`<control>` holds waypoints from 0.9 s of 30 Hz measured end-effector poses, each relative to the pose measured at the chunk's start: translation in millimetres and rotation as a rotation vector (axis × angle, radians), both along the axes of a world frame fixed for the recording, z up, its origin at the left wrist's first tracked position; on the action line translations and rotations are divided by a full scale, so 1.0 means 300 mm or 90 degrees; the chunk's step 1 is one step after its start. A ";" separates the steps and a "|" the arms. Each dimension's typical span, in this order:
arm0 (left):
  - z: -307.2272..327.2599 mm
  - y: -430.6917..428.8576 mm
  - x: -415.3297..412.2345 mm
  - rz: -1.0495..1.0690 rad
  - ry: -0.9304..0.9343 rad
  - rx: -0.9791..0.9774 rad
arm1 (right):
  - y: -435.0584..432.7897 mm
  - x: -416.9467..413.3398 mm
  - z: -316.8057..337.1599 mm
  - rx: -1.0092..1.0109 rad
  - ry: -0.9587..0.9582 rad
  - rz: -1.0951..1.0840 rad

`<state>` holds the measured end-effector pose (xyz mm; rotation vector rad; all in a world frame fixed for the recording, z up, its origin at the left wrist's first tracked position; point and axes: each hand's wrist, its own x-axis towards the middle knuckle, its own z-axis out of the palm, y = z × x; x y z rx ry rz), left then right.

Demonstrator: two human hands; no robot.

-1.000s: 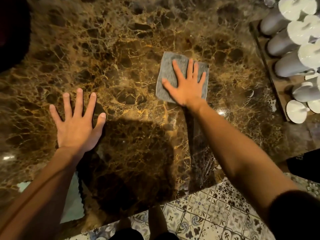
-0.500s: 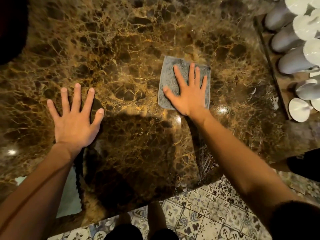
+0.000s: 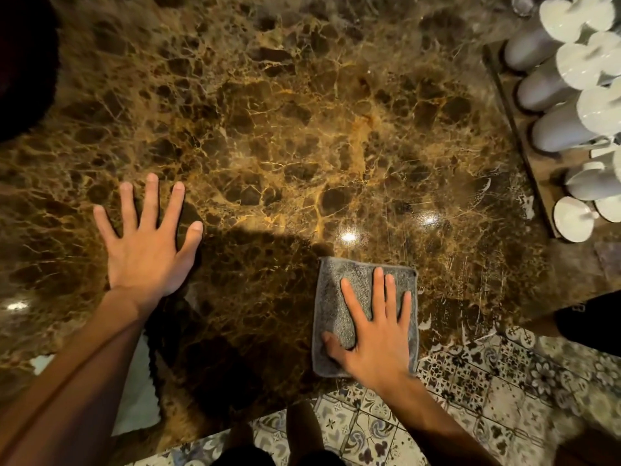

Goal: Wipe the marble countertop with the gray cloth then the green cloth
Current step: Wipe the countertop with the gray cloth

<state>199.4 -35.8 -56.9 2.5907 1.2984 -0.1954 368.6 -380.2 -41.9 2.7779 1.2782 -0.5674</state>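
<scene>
Head view: your right hand point(image 3: 376, 334) lies flat, fingers spread, pressing the gray cloth point(image 3: 336, 297) onto the marble surface point(image 3: 302, 129) at 5 o'clock, touching its near edge. Your left hand point(image 3: 148, 243), at 9 o'clock, rests open and empty, its forearm covering a pale cloth point(image 3: 137, 405) at 7 o'clock.

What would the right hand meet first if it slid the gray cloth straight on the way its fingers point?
Nothing close: ahead of the right hand and gray cloth lies bare marble countertop to the picture's top. The tray of white cups seems off to the right.
</scene>
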 end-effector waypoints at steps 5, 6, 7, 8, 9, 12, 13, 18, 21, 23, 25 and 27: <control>0.002 0.000 0.001 0.000 0.004 -0.005 | 0.117 0.148 -0.019 0.017 -0.025 -0.026; 0.004 -0.002 0.002 0.000 0.005 -0.006 | 0.161 0.204 -0.024 0.026 -0.031 -0.038; 0.005 -0.002 0.004 -0.001 0.005 -0.004 | 0.210 0.265 -0.026 0.035 -0.036 -0.051; 0.006 -0.002 0.006 -0.001 0.007 -0.004 | 0.261 0.327 -0.026 0.041 -0.037 -0.063; 0.009 0.001 0.007 0.000 0.011 -0.006 | 0.313 0.387 -0.025 0.041 -0.032 -0.072; 0.013 -0.002 0.008 0.007 0.024 -0.012 | 0.450 0.546 -0.017 0.040 -0.014 -0.096; 0.013 -0.003 0.009 0.009 0.030 -0.010 | 0.487 0.587 -0.016 0.043 -0.015 -0.104; 0.031 0.008 0.015 0.017 0.060 -0.025 | 0.561 0.673 -0.019 0.048 -0.029 -0.118; 0.068 -0.020 0.079 0.006 0.032 0.001 | 0.567 0.686 -0.019 0.053 -0.029 -0.105; 0.081 -0.064 0.183 -0.015 0.009 0.006 | 0.567 0.699 -0.018 0.053 -0.033 -0.105; 0.089 -0.127 0.305 -0.053 -0.008 -0.008 | 0.564 0.689 -0.016 0.047 -0.035 -0.102; 0.089 -0.207 0.430 -0.082 -0.033 -0.028 | 0.558 0.664 -0.019 0.042 -0.032 -0.094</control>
